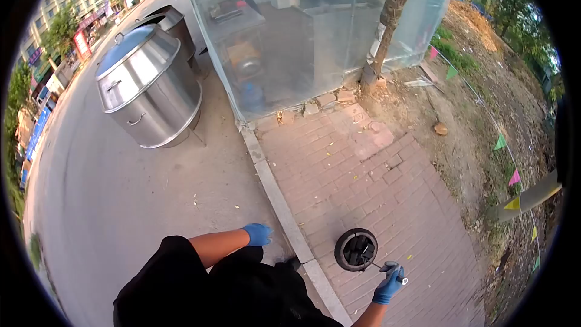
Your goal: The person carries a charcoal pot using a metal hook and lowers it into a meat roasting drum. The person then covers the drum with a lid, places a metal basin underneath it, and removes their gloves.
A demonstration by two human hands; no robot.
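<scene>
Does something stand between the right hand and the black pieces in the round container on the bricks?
Nothing visible blocks the way. The right hand holds a thin rod that reaches over the rim of the container to the black pieces. Only that low rim lies between, and the rod passes above it.

Lidded stainless steel drum [151,88] on road [121,206]; tree trunk [390,21] beside plastic-sheeted enclosure [290,42]; pennant string [499,142] right.
</scene>
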